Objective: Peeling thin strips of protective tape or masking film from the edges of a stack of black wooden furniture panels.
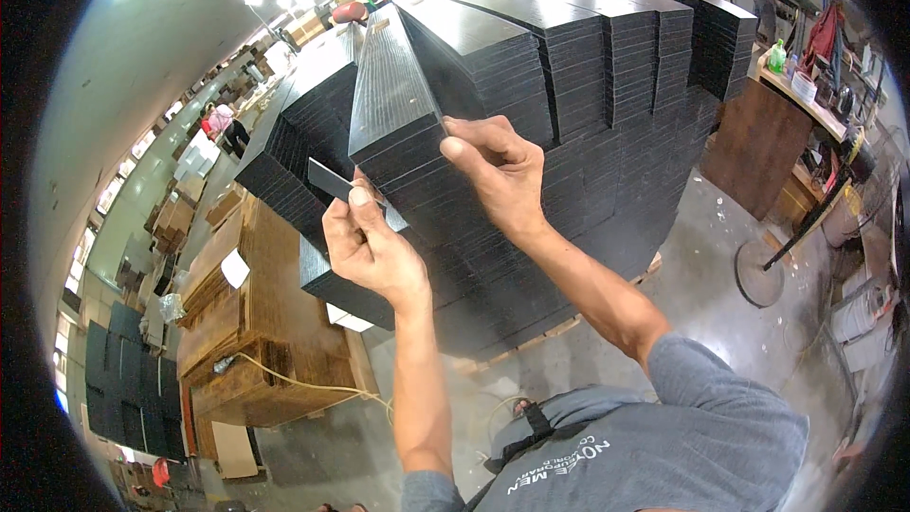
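Black boards (393,104) with a faint wood grain are piled in neat stacks in front of me. At the near corner of one narrow stack, my right hand (507,175) is closed, thumb and fingers pinching the edge of the top board. Lower and to the left, my left hand (374,251) pinches a thin, flat dark strip (331,179) between thumb and fingers. The strip sticks out up and left, in front of the stack's side. Its exact kind does not show.
Brown wooden panels (270,332) are stacked at the left, with a yellow cable (303,384) across them. A round-based stand (760,275) is on the floor at the right, near a workbench (806,100) with a green bottle (777,57). Another person (223,121) bends over far left.
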Tool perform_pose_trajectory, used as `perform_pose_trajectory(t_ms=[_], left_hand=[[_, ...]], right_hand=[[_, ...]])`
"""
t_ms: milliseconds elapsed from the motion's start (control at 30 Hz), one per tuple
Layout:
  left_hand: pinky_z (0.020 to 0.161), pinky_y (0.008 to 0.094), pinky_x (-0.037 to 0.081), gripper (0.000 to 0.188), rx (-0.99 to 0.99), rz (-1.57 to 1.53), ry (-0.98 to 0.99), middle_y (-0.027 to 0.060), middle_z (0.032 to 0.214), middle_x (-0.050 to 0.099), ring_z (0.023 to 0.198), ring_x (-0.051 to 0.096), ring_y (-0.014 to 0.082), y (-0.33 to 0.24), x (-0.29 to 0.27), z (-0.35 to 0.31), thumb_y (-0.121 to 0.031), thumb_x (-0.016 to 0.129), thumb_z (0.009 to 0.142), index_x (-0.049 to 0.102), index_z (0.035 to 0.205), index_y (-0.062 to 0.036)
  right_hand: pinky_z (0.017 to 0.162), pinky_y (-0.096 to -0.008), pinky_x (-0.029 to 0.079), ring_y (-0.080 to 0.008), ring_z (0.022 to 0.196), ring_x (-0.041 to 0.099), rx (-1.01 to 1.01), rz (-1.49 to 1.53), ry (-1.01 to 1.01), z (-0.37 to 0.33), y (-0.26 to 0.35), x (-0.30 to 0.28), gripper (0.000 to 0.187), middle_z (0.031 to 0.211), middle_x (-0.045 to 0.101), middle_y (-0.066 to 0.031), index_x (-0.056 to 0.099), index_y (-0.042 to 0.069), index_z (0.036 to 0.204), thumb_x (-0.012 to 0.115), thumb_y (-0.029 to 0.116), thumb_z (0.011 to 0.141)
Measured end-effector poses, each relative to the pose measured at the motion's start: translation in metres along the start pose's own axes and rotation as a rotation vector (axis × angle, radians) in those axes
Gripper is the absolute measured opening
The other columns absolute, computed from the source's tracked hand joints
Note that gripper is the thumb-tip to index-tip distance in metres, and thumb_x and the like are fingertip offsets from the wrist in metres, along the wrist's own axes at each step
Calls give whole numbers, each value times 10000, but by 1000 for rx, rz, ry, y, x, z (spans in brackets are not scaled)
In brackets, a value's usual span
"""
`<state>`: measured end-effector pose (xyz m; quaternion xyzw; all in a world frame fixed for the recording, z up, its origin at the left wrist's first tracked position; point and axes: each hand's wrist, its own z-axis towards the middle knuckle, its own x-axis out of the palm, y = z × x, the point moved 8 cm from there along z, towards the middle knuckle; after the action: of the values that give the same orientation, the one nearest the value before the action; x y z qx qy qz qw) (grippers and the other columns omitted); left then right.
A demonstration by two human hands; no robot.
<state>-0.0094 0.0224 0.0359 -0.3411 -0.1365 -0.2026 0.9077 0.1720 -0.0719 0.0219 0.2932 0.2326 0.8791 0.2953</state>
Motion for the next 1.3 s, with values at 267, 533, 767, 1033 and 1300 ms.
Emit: perform_pose_trajectory(t_ms=[267, 533, 767, 1033, 1300], left_hand=[[888, 255, 518, 194, 24, -10, 71, 147, 1124, 716, 956, 652, 116, -15, 10, 6, -102, 616, 1027, 631, 1108, 74], [842, 227, 505, 172, 69, -4, 42, 121, 1062, 718, 914, 639, 100, -12, 5, 9, -79, 619, 1023, 629, 1096, 76], [708, 226, 442, 123, 73, 211, -12, -3, 873, 665, 789, 548, 55, -9, 12, 5, -112, 681, 990, 680, 921, -10], [903, 334, 533, 313, 54, 166, 16, 213, 1174, 695, 1010, 663, 213, -6, -5, 1, -163, 594, 1041, 651, 1162, 120], [1058, 381, 509, 351, 27, 210, 48, 273, 1285, 636, 1205, 635, 287, 11, -5, -10, -154, 550, 1061, 595, 1189, 169]], right_hand=[[895, -291, 521, -158, 1040, 641, -99, -58, 34, 16, 37, 3, 359, 1214, 664, -90, 722, 65, 1232, 781, 105, 880], [881, -288, 529, -156, 1007, 668, -285, -177, 103, 25, 38, 14, 253, 1128, 715, -94, 769, 48, 1134, 775, 112, 889], [906, -318, 532, -192, 996, 684, -281, -199, 58, 30, 46, 1, 259, 1048, 752, -103, 779, 58, 1093, 766, 46, 834], [917, -325, 532, -201, 1046, 651, -276, -27, 68, 15, 35, 13, 310, 1153, 698, -107, 720, 44, 1224, 729, 101, 920], [970, -333, 513, -218, 1129, 635, -199, -87, -37, 1, 22, 5, 333, 1255, 687, -128, 693, 40, 1277, 696, 148, 962]])
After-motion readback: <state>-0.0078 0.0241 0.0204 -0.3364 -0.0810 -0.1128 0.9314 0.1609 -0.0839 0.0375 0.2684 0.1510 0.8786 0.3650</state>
